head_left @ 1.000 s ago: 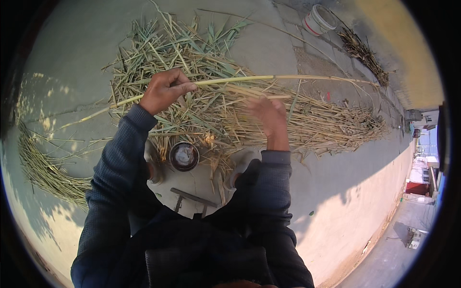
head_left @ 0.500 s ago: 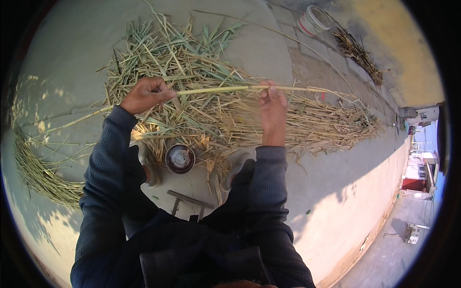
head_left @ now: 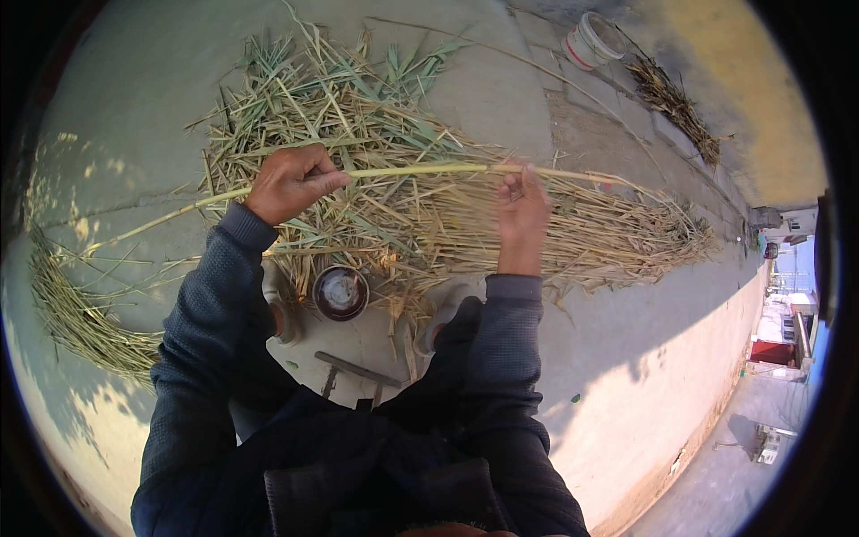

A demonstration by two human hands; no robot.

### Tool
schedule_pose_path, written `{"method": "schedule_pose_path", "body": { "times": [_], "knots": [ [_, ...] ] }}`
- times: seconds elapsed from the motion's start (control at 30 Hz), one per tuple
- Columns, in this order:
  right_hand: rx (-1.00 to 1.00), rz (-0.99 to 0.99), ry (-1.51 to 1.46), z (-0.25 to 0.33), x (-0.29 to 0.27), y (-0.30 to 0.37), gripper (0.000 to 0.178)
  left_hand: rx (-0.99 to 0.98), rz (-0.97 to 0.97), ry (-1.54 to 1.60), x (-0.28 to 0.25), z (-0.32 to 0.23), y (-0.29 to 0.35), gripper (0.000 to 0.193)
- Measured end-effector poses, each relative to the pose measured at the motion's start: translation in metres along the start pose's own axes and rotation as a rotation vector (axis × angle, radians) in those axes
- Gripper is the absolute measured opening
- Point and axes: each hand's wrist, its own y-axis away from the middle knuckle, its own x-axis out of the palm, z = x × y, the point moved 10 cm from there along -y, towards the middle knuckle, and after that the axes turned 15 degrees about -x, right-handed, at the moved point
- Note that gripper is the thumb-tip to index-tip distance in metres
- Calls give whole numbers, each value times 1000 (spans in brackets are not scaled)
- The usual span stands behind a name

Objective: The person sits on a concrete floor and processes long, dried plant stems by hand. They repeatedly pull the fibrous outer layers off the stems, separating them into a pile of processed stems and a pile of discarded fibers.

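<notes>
Left hand (head_left: 295, 186) and right hand (head_left: 523, 208) pinch one long stalk (head_left: 416, 169), its right tip hard to discern over one straw pile (head_left: 429, 213); contents of one bowl (head_left: 341, 314) are unclear.

Set outdoors on smooth grey floor (head_left: 488, 89), mostly in shade, but lit by strong sun in one broad pale area (head_left: 644, 430) at lower right and by small spots of light (head_left: 67, 188) at left. Bounded at upper right by yellowish wall (head_left: 734, 72), partly in shadow, with strip of grey slabs (head_left: 537, 31) near its foot. Opened at far right, beyond the floor's edge, to other grey ground (head_left: 698, 474), white building (head_left: 801, 224), red panel (head_left: 774, 350) and blue sky (head_left: 796, 255), seen small and tilted close to the rim.
</notes>
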Motion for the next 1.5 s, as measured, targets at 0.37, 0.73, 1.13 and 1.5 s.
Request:
{"method": "schedule_pose_path", "body": {
  "times": [0.37, 0.73, 1.13, 1.5],
  "knots": [
    [118, 162, 63, -39, 56, 48, 24, 295, -134, -241, 27, -35, 3, 31],
    [139, 222, 316, -25, 13, 5, 33, 244, -6, -177, 27, 10, -11, 29],
    [116, 577, 633, -20, 48, 37, 23, -146, 485, 333, 61, 76, -33, 18],
    [45, 440, 645, -18, 45, 28, 27, -142, 408, 340, 47, 53, -36, 21]
  ]
}}
